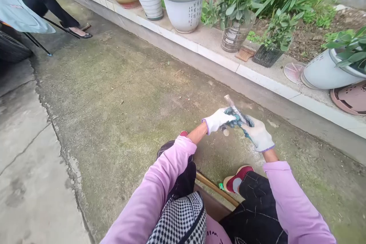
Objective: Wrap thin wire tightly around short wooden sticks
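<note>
Both my hands wear white gloves with blue-green coated fingers, and they meet in front of my knees. My left hand [220,119] has its fingers closed around the lower part of a short rod [235,105], pale at its upper end and wrapped in something silvery and shiny. My right hand [259,134] pinches at the same rod's lower end from the other side, thumb along it. Just below the fingers shows a small round pale piece [225,132]; whether it joins the rod, I cannot tell.
A low tiled ledge [217,51] runs diagonally ahead, bearing several potted plants, including a white pot [183,7]. A wooden bar [215,188] lies between my red shoes. At upper left a person [54,5] sits near a black tyre [13,45].
</note>
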`<action>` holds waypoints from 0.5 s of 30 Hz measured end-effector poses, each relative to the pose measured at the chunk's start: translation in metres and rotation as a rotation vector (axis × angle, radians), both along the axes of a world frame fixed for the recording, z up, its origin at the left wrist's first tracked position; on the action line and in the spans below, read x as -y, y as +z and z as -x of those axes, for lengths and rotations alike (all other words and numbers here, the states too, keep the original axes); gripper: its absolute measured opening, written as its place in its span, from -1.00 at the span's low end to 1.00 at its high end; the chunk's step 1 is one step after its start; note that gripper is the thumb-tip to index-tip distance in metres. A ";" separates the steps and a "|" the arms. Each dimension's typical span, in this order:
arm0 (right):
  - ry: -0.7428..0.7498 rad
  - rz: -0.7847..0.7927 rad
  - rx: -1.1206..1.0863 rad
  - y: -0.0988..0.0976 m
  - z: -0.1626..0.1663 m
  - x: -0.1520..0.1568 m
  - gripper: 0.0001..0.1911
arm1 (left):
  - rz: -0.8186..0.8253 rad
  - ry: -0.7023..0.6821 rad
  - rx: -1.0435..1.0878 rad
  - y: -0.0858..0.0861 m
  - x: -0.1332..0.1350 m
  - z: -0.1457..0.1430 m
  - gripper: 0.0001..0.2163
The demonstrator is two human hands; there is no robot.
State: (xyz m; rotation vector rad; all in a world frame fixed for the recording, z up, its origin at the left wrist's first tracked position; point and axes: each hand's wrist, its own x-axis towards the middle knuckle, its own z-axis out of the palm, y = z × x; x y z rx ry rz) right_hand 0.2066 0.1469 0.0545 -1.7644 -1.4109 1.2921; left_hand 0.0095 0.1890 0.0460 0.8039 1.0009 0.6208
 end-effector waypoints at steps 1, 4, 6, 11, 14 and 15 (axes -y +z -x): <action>0.006 -0.017 -0.008 0.001 -0.001 0.000 -0.55 | -0.012 0.057 0.058 -0.003 -0.004 0.000 -0.77; 0.004 -0.027 -0.079 0.004 -0.004 0.000 -0.58 | -0.046 0.165 0.157 -0.015 -0.018 0.003 -0.73; -0.018 -0.037 -0.116 0.007 -0.004 -0.001 -0.60 | -0.062 0.177 0.138 -0.021 -0.026 0.008 -0.76; -0.046 -0.049 -0.284 0.017 -0.003 -0.002 -0.52 | -0.358 -0.029 -0.113 -0.028 -0.020 0.017 -0.56; -0.043 -0.038 -0.419 0.021 -0.006 -0.001 -0.46 | -0.520 -0.202 -0.279 -0.029 -0.004 0.009 -0.38; -0.042 -0.034 -0.450 0.021 -0.007 0.000 -0.44 | -0.520 -0.236 -0.275 -0.029 0.002 0.005 -0.37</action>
